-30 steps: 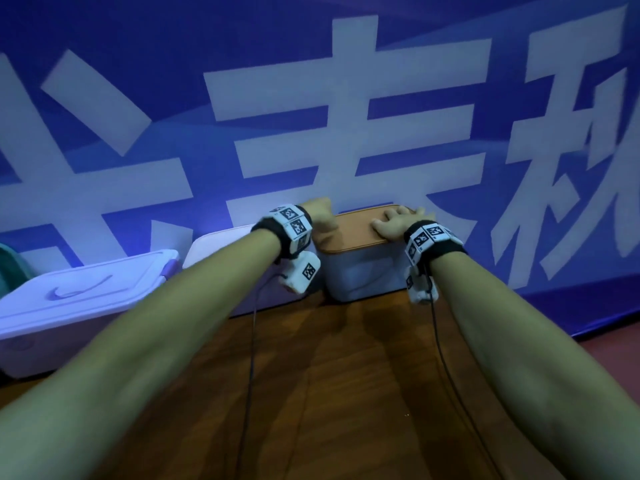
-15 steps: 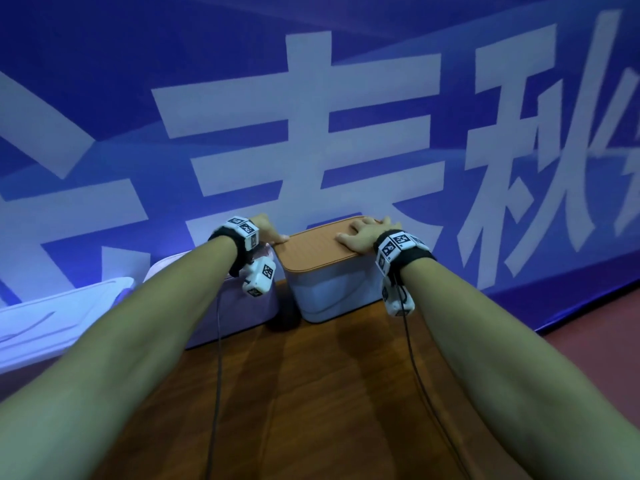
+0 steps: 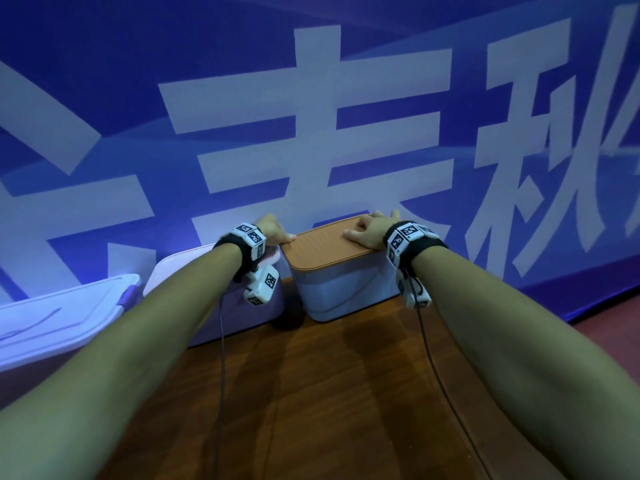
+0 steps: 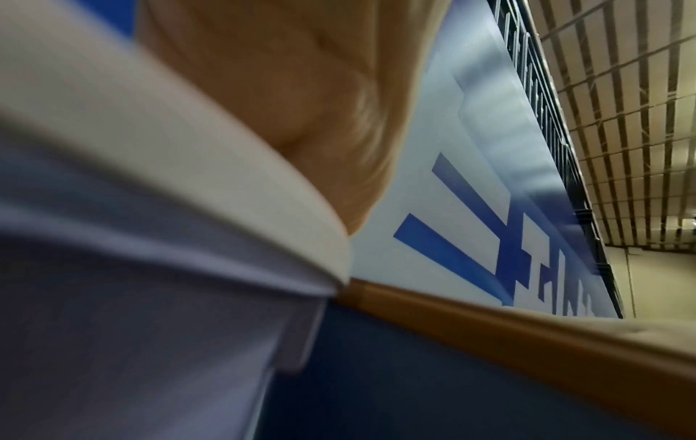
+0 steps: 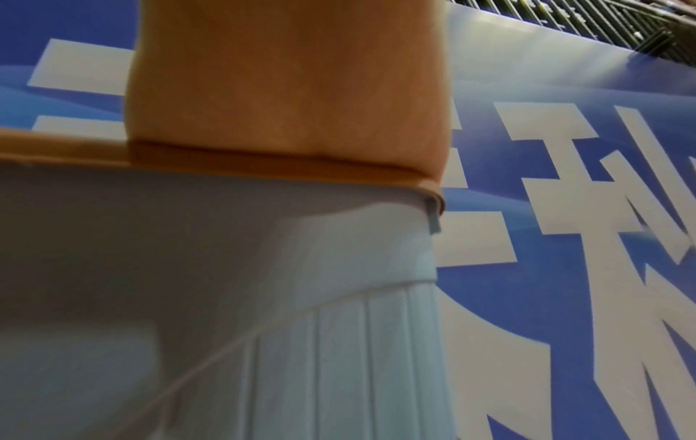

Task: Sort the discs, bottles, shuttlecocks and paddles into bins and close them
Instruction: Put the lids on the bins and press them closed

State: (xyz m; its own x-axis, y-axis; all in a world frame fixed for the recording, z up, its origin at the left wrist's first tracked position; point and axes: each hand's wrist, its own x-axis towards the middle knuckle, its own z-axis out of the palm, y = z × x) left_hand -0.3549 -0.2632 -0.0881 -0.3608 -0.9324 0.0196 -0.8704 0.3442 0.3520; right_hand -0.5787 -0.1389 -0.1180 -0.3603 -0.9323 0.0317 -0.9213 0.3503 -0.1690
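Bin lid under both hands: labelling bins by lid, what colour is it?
Orange-brown lid; head view shows it best.

A wooden floor (image 3: pixel 329 393) carries three closed bins along its far edge, against a blue banner. At the far right stands a grey bin with an orange-brown lid (image 3: pixel 346 289), just left of it a white-lidded bin (image 3: pixel 207 306), and at far left a larger pale bin (image 3: pixel 52 327).
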